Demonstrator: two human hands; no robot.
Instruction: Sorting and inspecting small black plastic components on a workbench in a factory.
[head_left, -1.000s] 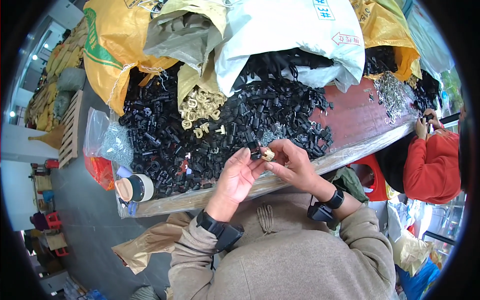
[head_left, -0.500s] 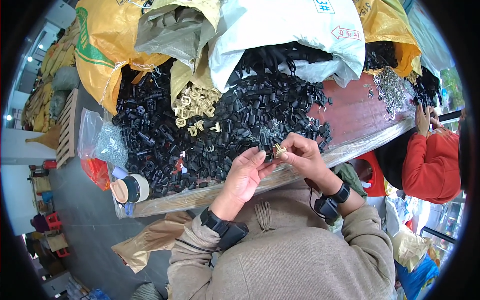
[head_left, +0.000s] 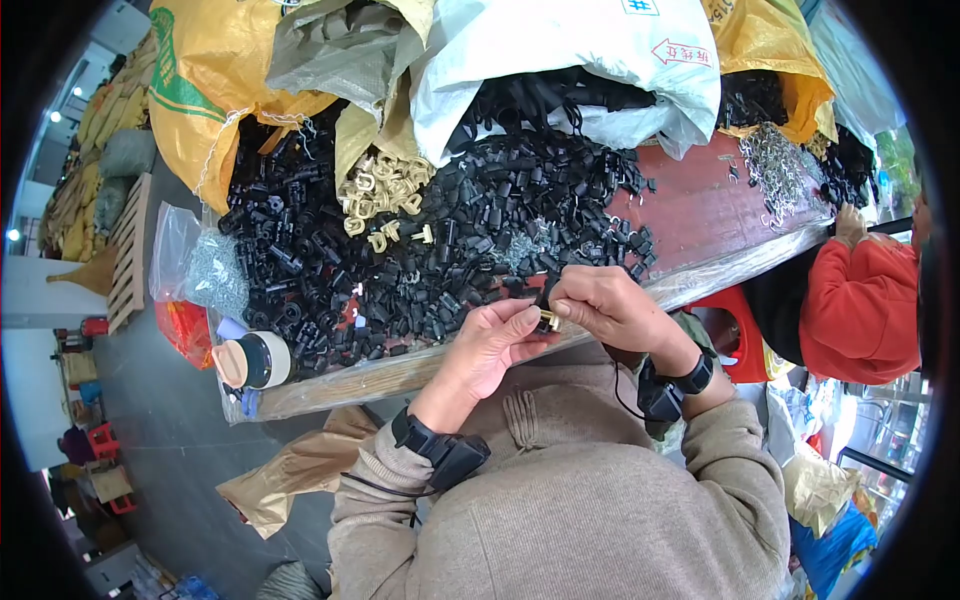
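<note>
My left hand (head_left: 492, 345) and my right hand (head_left: 618, 308) meet above the front edge of the table. Between their fingertips is a small brass-coloured metal fitting (head_left: 549, 320), with a dark part beside it. The left thumb and fingers pinch the fitting from the left; the right hand's fingers curl in from the other side. Exactly which piece sits in which hand is partly hidden. Beyond the hands spreads a heap of small black plastic parts (head_left: 500, 215). Similar brass-coloured fittings (head_left: 385, 190) spill from a sack.
Sacks stand along the back, including a white one (head_left: 580, 40) and a yellow one (head_left: 205, 90). A bag of small screws (head_left: 216, 275) and a lidded cup (head_left: 255, 360) sit at the left. Metal hooks (head_left: 775, 175) and a person in a red top (head_left: 860, 310) are at the right.
My right hand has turned and closed in over the brass-coloured fitting, its fingers now more curled. My left hand keeps its pinch. The whole view has shifted slightly.
</note>
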